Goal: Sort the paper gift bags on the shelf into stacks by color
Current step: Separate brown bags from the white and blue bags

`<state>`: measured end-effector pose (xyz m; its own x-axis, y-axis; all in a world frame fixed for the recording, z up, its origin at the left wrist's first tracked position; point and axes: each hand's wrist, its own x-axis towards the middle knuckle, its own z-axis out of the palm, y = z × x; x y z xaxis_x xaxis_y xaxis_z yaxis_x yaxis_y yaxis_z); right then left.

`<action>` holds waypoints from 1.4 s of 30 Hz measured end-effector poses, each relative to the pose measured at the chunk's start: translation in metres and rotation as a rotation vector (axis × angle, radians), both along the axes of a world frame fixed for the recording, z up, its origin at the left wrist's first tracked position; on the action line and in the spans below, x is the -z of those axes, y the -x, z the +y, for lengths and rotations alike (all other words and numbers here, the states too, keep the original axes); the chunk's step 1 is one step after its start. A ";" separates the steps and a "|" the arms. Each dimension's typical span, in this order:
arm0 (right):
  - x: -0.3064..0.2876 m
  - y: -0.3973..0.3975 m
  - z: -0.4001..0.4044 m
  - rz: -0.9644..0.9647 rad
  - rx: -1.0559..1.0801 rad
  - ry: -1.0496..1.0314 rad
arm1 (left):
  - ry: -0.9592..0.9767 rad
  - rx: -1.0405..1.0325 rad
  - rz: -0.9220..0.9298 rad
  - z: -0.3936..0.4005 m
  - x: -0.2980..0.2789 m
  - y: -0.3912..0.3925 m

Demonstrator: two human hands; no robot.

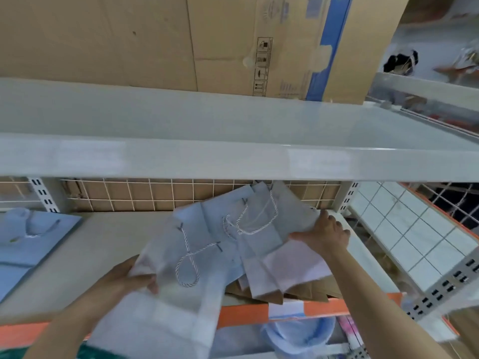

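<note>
L hand [129, 277] grip closed on white bag [171, 275], R hand [324, 235] grip pinching grey bags [259, 229]

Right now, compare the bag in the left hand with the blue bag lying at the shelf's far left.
The bag in the left hand is pale, whitish; the blue bag is clearly blue. The held one tilts over the shelf's front edge, gripped by the left hand; the blue one lies flat, untouched. Both are flattened paper bags with twisted cord handles.
</note>
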<state>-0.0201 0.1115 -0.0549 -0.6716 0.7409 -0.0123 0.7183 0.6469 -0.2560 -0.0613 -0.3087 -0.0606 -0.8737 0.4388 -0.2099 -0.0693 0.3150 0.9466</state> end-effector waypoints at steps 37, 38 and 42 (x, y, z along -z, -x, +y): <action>0.006 0.013 -0.212 0.741 -0.436 0.902 | -0.221 -0.807 0.120 -0.193 0.002 -0.045; 0.007 0.014 -0.229 0.753 -0.432 0.902 | -0.212 -0.821 0.102 -0.211 0.005 -0.046; 0.012 0.013 -0.292 0.750 -0.414 0.898 | -0.217 -0.808 0.064 -0.280 -0.002 -0.051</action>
<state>-0.0331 -0.1808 -0.0665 -0.9131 0.3994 0.0824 -0.0131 0.1734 -0.9848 -0.0107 -0.5885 -0.0581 -0.9440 -0.3023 -0.1321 -0.1392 0.0022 0.9903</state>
